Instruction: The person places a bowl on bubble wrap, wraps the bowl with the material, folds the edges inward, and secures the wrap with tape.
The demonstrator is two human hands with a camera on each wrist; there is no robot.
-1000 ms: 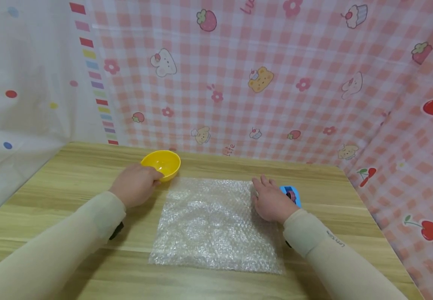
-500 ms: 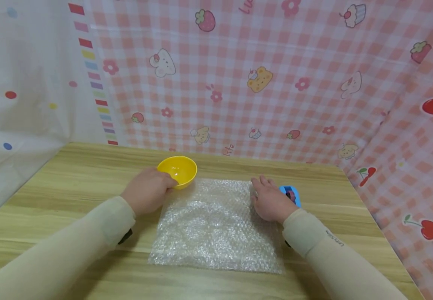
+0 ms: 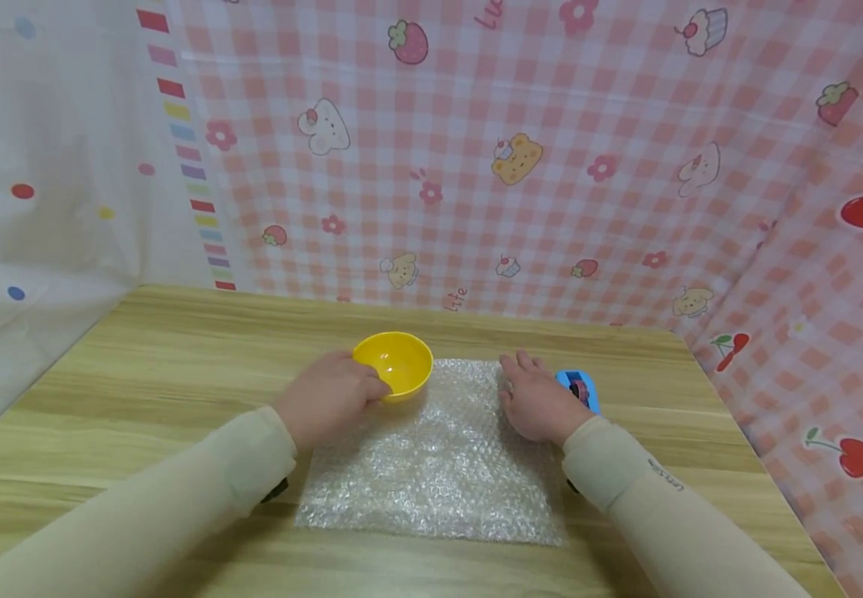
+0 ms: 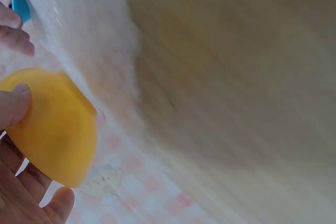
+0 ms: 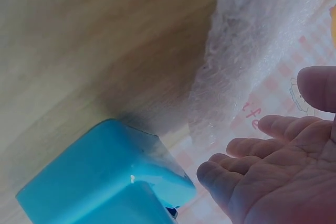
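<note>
My left hand (image 3: 331,397) grips a yellow bowl (image 3: 401,365) by its near-left side, the thumb on one face and the fingers behind it in the left wrist view. The bowl (image 4: 58,129) is over the far-left part of a sheet of bubble wrap (image 3: 438,473), which lies flat on the wooden table. My right hand (image 3: 539,399) is over the sheet's far-right corner, palm down, its fingers extended and holding nothing. Just right of that hand is a blue tape dispenser (image 3: 579,390), partly hidden behind it; in the right wrist view the dispenser (image 5: 105,177) shows large.
The wooden table (image 3: 177,357) ends at a pink checked cloth (image 3: 446,166) hung behind it. A white dotted cloth (image 3: 42,208) closes the left side, and cherry-printed checked cloth (image 3: 835,332) the right.
My left hand has carried the yellow bowl to the right and a little nearer, from beside the bubble wrap to over its far part. My right hand, the sheet and the tape dispenser have stayed put.
</note>
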